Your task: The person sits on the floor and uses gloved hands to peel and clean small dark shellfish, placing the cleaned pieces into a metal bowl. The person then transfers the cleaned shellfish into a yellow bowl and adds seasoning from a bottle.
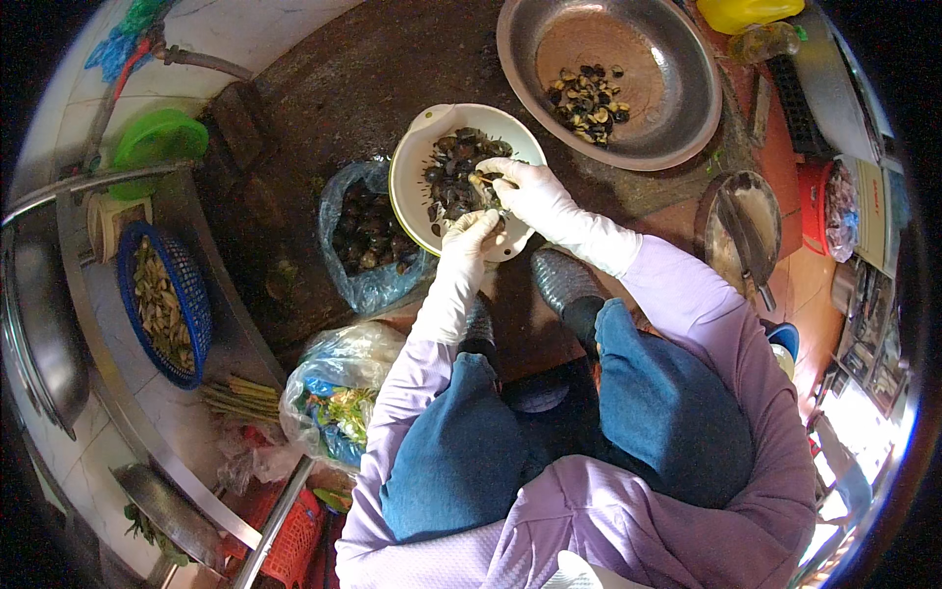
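A white plastic colander [412,158] with dark snails [460,166] in it stands on the wet floor before me. Over its near side my left hand [469,234], in a white glove, pinches a small dark snail [500,223], largely hidden by the fingers. My right hand [526,188], also gloved, grips a thin pick [486,179] just above the snails. Pale matter shows between the two hands. Left of the colander, a clear bluish plastic bag [346,287] holds more dark snails. A wide metal basin [662,140] beyond my right hand contains yellow and dark snail meat [592,103].
A cleaver [736,235] rests on a round board [710,221] at right. Near my left forearm sits a plastic bag of scraps [331,350]. Farther left are a blue basket [202,324] and a green basin [165,140]. A metal rail [283,489] juts in below.
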`<state>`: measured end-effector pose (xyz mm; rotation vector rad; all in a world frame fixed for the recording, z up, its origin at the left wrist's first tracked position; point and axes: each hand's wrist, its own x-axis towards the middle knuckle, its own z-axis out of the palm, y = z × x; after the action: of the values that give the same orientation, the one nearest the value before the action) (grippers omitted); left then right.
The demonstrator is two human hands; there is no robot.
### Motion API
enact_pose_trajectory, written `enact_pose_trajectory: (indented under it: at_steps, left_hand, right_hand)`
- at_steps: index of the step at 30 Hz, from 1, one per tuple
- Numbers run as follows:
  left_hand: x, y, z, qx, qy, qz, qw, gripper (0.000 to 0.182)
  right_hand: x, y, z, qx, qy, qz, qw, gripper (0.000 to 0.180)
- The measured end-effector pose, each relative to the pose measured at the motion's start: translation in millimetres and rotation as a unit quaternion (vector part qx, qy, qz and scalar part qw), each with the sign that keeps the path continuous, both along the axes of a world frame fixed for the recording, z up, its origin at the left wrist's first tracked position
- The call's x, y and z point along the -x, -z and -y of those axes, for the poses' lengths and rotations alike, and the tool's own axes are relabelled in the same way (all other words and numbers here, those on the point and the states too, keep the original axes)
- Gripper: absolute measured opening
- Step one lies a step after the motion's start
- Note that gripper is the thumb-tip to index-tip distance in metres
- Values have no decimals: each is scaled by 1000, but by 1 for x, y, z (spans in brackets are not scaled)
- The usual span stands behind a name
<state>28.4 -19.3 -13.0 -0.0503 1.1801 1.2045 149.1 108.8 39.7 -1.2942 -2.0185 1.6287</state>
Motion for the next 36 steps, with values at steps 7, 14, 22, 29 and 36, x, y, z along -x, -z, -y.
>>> enact_pose_trajectory:
  at_steps: [7, 14, 22, 29, 36]
  left_hand:
    - [4, 20, -7, -81, 224, -720, 652, 23]
    - [16, 4, -20, -63, 310, -770, 554, 19]
    - [93, -19, 38, 51, 22, -806, 589, 51]
    - [49, -10, -12, -143, 166, -676, 703, 35]
    - [1, 61, -54, -98, 449, -643, 613, 50]
  right_hand:
    - [-6, -2, -7, 59, 21, 73, 995, 34]
    - [-20, 14, -14, 163, 121, -1, 979, 30]
    - [-89, -10, -91, 61, 237, -2, 970, 31]
    - [-147, 40, -127, 15, 239, 179, 954, 32]
    - [-139, 43, -118, 47, 196, 214, 956, 39]
